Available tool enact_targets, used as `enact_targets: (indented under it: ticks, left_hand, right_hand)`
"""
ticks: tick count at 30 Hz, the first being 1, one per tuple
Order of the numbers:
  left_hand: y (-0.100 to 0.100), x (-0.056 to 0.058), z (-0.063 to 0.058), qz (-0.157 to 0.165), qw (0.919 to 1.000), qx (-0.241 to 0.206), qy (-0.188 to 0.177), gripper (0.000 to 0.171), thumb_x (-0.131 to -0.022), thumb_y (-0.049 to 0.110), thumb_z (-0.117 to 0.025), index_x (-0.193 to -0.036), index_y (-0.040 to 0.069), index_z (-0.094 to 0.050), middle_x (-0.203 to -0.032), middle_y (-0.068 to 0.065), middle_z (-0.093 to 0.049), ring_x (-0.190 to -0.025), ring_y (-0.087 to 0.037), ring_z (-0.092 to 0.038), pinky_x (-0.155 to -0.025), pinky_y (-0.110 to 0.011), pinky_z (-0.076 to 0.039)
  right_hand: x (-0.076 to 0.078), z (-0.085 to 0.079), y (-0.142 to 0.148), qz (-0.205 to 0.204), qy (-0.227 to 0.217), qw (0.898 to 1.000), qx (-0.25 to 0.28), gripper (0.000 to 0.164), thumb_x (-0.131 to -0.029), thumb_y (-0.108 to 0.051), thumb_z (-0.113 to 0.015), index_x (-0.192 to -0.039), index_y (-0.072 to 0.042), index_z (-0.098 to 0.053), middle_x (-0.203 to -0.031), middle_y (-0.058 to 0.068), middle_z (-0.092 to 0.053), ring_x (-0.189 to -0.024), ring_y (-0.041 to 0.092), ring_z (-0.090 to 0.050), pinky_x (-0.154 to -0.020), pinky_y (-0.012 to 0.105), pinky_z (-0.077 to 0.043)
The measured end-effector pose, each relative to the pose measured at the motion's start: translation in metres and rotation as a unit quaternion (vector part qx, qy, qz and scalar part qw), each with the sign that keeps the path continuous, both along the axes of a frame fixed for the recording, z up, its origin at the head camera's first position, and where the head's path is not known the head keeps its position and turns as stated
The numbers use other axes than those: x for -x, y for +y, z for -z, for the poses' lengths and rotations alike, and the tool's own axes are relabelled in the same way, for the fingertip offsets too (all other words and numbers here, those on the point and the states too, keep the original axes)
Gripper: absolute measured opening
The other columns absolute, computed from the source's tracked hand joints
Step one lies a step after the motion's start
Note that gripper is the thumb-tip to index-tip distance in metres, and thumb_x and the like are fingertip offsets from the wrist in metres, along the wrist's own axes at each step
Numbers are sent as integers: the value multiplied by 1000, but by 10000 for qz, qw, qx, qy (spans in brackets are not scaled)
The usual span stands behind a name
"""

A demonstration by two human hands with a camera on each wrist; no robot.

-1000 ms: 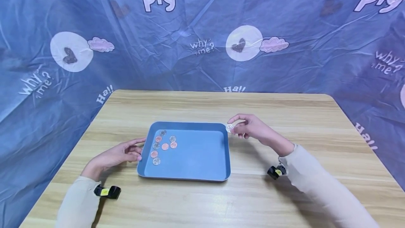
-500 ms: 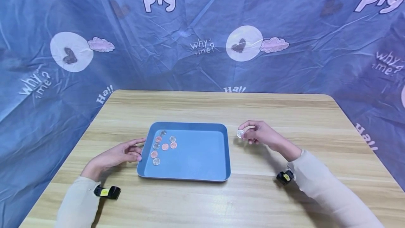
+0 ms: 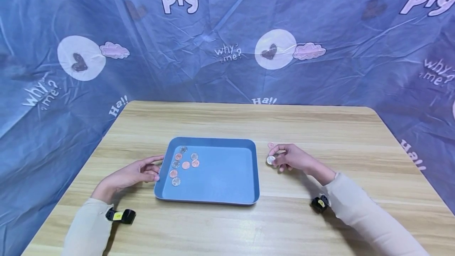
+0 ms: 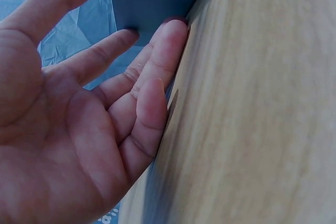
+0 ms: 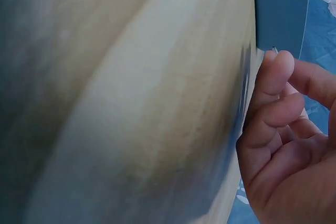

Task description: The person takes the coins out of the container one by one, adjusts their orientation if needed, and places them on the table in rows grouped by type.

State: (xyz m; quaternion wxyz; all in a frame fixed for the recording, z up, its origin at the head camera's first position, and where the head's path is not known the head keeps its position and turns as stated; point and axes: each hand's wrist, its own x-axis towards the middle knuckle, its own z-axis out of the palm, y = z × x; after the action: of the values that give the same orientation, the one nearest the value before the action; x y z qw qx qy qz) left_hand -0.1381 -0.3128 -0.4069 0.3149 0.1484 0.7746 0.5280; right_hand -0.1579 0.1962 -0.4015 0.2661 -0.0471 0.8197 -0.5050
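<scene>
Mostly the right hand [image 3: 292,157] has moved: one second ago it was by the upper right corner of the tray [image 3: 220,183], and now it is lower and more to the right in the frame, with the silver coin [image 3: 271,160] pinched at its fingertips. With this move, a pink coin [image 3: 271,145] has come into sight just above these fingers; it seems to lie on the tabletop [image 3: 284,226]. Whether it was hidden or was put there, I cannot tell. For the work in hand, I judge that the handling of coins is now beside the tray, no more at its corner.

From left to right, the left hand [image 3: 133,172], left of the centre, stays at its place. Its fingers touch the left wall of the tray; its grip is loose, and no coin can be seen in it. Next, the tray at the middle has not shifted. Eight coins [image 3: 186,165] lie in its left half, four pink and four silver or dark, arranged as earlier. Last, right of the centre, the right hand's grip is narrow, holding the silver coin. If this coin touches the tabletop, the pictures do not show clearly.
</scene>
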Motion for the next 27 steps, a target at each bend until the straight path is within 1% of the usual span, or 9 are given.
enact_targets:
  ticks: [6, 10, 17, 22, 27]
  left_hand:
    - [-1, 0, 0, 9, 10000, -59, -56, 83, -91, 13, -65, -150, -10, -11, -111, -8, -58, -96, -6, -60, -84, -19, -52]
    - [-1, 1, 0, 29, 10000, -8, -36, 83, -91, 12, -65, -150, -10, -11, -111, -9, -58, -96, -6, -60, -84, -19, -52]
    - [0, 2, 0, 6, 10000, 97, 1, 84, -90, 14, -66, -150, -9, -12, -114, -13, -57, -97, -6, -59, -84, -19, -52]
    - [0, 1, 0, -8, 10000, 33, -44, 83, -91, 13, -65, -150, -10, -12, -114, -13, -57, -97, -6, -60, -84, -19, -52]
    - [1, -1, -2, -16, 10000, -53, -57, 81, -92, 12, -64, -150, -10, -12, -118, -21, -54, -97, -6, -59, -84, -20, -53]
  right_hand:
    - [2, 2, 3, 109, 75, 9996, -266, 27, -83, -4, -65, -109, 1, -59, -73, 1, -68, -56, 11, -60, -46, 20, -36]
    - [3, 3, 1, 95, 148, 9988, -446, 25, -83, -2, -65, -108, 2, -60, -72, 2, -66, -55, 10, -58, -46, 19, -37]
    - [4, 3, -7, -112, 512, 9954, -806, 21, -81, 2, -63, -102, 4, -62, -66, 3, -58, -54, 12, -54, -48, 20, -40]
    - [2, 1, -12, -231, 607, 9925, -1040, 18, -82, 3, -62, -100, 4, -62, -65, 2, -55, -54, 12, -55, -49, 21, -43]
    - [0, -1, -14, -221, 591, 9916, -1131, 18, -83, 4, -61, -100, 4, -61, -65, 2, -54, -55, 12, -54, -49, 20, -43]
